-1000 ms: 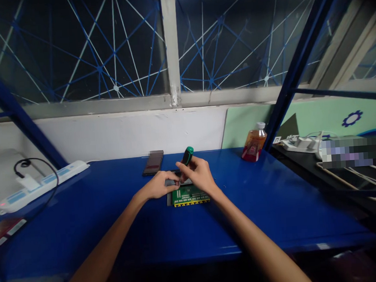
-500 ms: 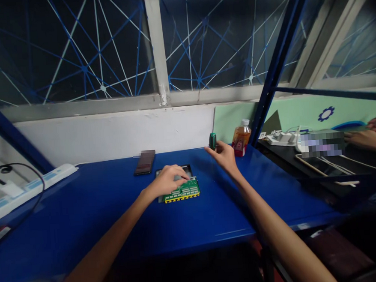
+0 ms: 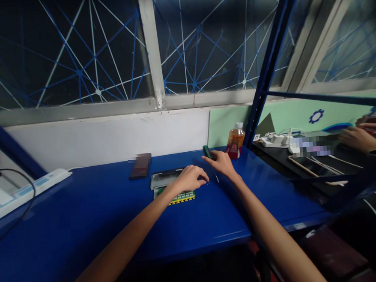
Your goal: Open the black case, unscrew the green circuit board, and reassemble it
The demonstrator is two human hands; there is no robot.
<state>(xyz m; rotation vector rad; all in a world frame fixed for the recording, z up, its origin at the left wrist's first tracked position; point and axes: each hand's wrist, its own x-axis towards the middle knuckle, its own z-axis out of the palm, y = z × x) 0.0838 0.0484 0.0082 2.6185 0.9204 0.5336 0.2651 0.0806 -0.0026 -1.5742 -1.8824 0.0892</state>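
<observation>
My right hand (image 3: pixel 222 162) holds a screwdriver (image 3: pixel 206 151) by its green and black handle, the thin shaft slanting down with its tip close to the table. My left hand (image 3: pixel 192 178) reaches across a green circuit board (image 3: pixel 186 195) with a yellow-edged front. Its fingers are loosely bent and apart, just above tiny pieces (image 3: pixel 208 183) that look like screws on the blue table (image 3: pixel 123 223). Behind the board lies a grey, dark-rimmed frame or casing (image 3: pixel 163 180). The left forearm and hand hide part of both.
A dark phone (image 3: pixel 140 166) lies behind on the left. A bottle of reddish drink (image 3: pixel 236 141) stands at the back right. On the left is a white power strip (image 3: pixel 33 192) with a black cable. At a neighbouring black desk, another person's hands (image 3: pixel 361 138) show.
The screwdriver has come away from the board to the right, and its shaft now points down. My left hand has moved from the board to the small pieces on its right. The view has turned rightward.
</observation>
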